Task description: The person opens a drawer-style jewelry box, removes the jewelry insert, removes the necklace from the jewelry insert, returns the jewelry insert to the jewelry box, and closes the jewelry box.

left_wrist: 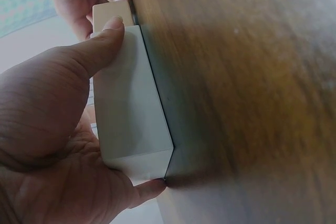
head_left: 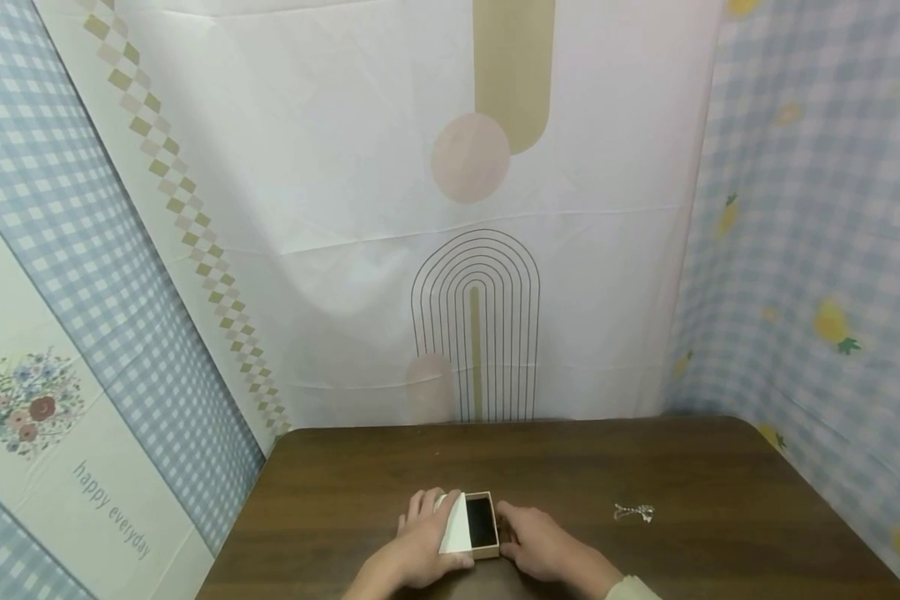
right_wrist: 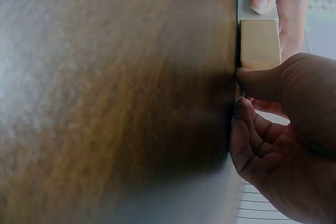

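A small drawer-style box lies on the table, with its white sleeve partly off its tan inner tray. A black lining shows inside the tray. My left hand grips the sleeve, thumb along the near side and fingers over the far side. In the left wrist view the sleeve spans from thumb to fingers. At the tray's right end is my right hand, its thumb and curled fingers pinching at that end. In the right wrist view the tray meets the thumb; the pinched part is mostly hidden.
A small silvery piece of jewelry lies on the dark wooden table to the right of my right hand. A white patterned cloth hangs behind the table's far edge. Checked cloths hang at both sides.
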Demonstrator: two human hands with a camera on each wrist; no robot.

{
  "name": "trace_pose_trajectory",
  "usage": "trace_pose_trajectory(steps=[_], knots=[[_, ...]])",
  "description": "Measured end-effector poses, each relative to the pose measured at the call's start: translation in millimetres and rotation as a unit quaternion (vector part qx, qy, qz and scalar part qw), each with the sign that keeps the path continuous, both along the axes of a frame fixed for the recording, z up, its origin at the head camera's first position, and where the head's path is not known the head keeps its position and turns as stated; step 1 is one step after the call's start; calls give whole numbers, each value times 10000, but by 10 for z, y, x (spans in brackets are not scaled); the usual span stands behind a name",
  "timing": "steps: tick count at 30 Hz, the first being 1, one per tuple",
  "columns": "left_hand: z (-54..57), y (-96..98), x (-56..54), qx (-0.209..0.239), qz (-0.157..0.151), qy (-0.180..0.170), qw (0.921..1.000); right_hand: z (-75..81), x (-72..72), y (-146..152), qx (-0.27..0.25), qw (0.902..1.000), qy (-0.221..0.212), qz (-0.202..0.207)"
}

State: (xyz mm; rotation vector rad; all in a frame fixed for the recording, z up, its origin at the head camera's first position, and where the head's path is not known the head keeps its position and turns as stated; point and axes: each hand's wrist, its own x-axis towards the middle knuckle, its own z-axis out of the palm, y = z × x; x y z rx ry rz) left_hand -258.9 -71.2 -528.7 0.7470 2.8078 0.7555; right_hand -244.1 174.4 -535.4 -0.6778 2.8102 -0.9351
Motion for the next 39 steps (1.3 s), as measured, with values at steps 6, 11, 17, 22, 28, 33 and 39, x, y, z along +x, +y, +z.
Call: trace_pose_trajectory(steps=[6,11,17,22,28,33,39], knots=[[-20,-3,-8,46,-7,3,10000,22,-22,8,131,9999,-48,53],[-6,1,7,21,-38,46,10000,13,-40,22,52,9998,-148,77],[-48,-7,15,123,-38,18,9999,0,-48,11,78,9999,-63,135],[-55,-13,8,101,-44,-40,9999,5,-54,1,118,9998,-47,164],[12,-5,1,19,-80,133,9999,25,-71,-1,291,9995,43,112],[12,-6,-4,-54,-47,109,9999,32,-81,-19,415,9990,124,105],[-22,-14,4,-22,-48,91,9999,12,-79,-51,651,9975,267,66]])
